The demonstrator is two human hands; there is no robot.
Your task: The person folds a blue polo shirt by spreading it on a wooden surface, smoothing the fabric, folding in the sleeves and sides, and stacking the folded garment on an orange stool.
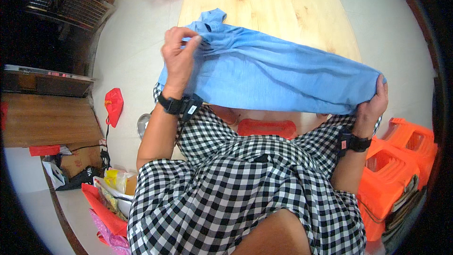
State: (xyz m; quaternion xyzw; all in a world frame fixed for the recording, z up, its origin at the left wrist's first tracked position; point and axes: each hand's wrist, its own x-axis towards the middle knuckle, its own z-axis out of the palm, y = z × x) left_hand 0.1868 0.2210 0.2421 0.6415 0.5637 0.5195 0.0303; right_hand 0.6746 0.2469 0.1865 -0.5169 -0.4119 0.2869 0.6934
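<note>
A light blue garment, which looks like a shirt, lies folded lengthwise across the near end of a wooden table and over my lap. At its left end, my left hand pinches the cloth between thumb and fingers, where the fabric bunches up. A small gathered part of the garment, perhaps a collar or cuff, sticks up beyond that hand. My right hand grips the right end, with the thumb on top and the other fingers hidden under the cloth. Both wrists wear black straps with small devices.
Orange plastic stools stand close on my right. To the left are a wooden cabinet, a red bag on the floor and a metal bowl. A red plastic object shows below the table edge. Bags lie at lower left.
</note>
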